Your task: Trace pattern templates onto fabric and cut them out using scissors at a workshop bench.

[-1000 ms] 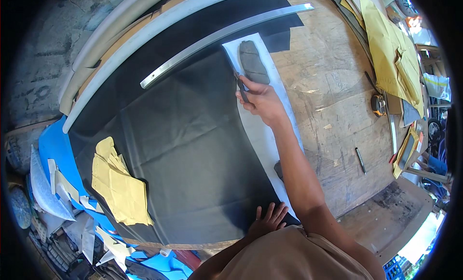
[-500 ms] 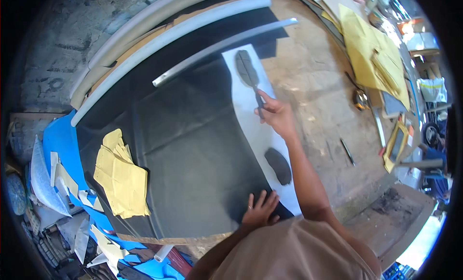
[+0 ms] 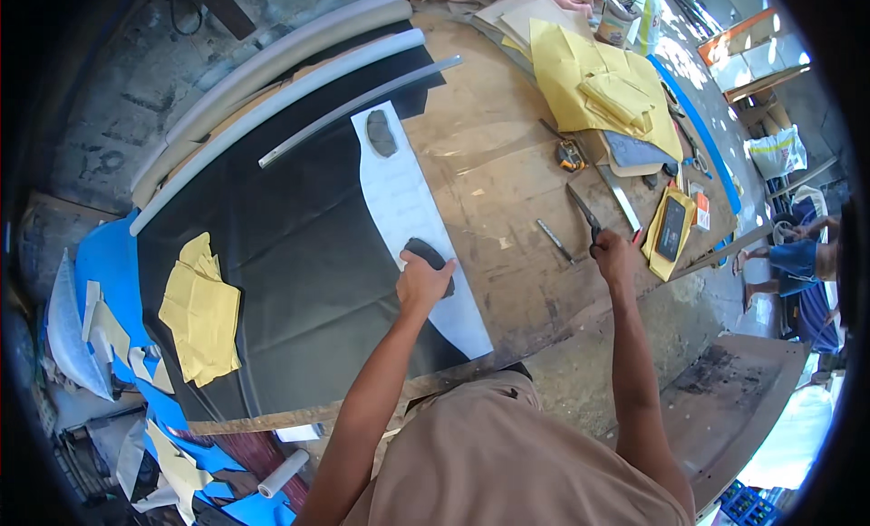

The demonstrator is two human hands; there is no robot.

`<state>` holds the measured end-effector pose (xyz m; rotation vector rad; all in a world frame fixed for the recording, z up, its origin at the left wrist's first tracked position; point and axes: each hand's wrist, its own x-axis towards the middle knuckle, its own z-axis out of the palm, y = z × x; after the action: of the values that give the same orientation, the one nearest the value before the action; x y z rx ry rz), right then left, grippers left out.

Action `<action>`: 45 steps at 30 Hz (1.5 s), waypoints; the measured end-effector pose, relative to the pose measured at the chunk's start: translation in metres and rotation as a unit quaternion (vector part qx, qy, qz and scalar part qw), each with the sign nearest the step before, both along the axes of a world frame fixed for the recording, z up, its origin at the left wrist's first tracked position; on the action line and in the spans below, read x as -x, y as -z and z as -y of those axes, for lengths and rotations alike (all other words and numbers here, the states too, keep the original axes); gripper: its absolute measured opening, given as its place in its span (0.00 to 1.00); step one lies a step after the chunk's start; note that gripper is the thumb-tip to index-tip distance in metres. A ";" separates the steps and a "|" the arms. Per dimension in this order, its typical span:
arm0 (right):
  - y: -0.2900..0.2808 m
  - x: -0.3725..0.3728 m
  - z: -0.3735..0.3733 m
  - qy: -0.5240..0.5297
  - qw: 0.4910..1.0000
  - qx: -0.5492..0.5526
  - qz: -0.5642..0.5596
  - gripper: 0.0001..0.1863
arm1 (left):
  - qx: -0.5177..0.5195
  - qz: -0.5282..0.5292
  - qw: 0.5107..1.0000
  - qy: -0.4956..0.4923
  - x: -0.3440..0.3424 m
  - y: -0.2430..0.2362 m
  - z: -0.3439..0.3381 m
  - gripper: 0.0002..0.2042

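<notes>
My left hand (image 3: 419, 277) grips a dark, flat block (image 3: 438, 261) on the lower part of a long white pattern strip (image 3: 390, 200), which lies over black sheet material (image 3: 263, 290). A second dark block (image 3: 382, 132) rests at the strip's upper end. My right hand (image 3: 612, 251), off to the right, is closed on the handles of black scissors (image 3: 583, 207), their blades pointing away from me over the brown wooden board. A pen (image 3: 554, 239) lies between my hands, and a phone (image 3: 671, 227) on yellow paper sits just right of the scissors.
Rolls (image 3: 272, 89) and a metal rail (image 3: 353, 109) lie along the far left. Yellow paper pieces (image 3: 195, 313) are on the left; more yellow paper (image 3: 589, 73), a tape measure (image 3: 571, 154) and a steel ruler (image 3: 616, 200) at right. A person (image 3: 807, 254) is at the far right.
My left hand moved from the near edge up onto the lower block. My right hand carried the scissors from the strip rightward onto the wooden board, and the view shifted.
</notes>
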<state>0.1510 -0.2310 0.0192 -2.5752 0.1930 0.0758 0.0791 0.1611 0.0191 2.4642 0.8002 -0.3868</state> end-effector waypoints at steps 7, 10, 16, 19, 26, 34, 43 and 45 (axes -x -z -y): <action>0.015 0.001 0.030 -0.043 0.997 0.066 0.024 0.06 | -0.096 -0.037 0.994 -0.030 -0.049 0.005 0.014 0.34; 0.036 0.011 0.027 -0.092 0.982 0.033 0.159 0.07 | 0.266 -0.076 0.943 -0.183 -0.060 0.010 -0.024 0.29; 0.030 0.017 -0.032 -0.145 0.971 -0.109 0.157 0.16 | 0.666 0.188 0.644 -0.326 -0.126 -0.013 -0.061 0.22; 0.043 0.010 -0.032 -0.133 0.979 -0.085 0.131 0.17 | 0.320 0.239 0.892 -0.209 -0.208 -0.039 -0.094 0.23; 0.058 0.002 -0.039 -0.137 0.983 -0.069 0.102 0.17 | -0.216 0.165 0.958 -0.091 -0.297 0.008 -0.164 0.29; 0.059 -0.002 -0.035 -0.112 0.988 -0.058 0.085 0.16 | -0.193 -0.022 0.980 -0.039 -0.339 0.018 -0.154 0.32; 0.055 0.000 -0.034 -0.099 0.988 -0.064 0.100 0.15 | -0.096 -0.013 0.994 0.043 -0.356 -0.001 -0.043 0.29; 0.053 -0.004 -0.036 -0.102 0.986 -0.066 0.110 0.14 | -0.058 0.019 0.988 0.144 -0.356 0.004 0.005 0.29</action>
<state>0.1547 -0.1948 -0.0342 -2.4397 -0.1543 -0.1158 0.4352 0.1562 0.0149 2.6954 0.4601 -0.4045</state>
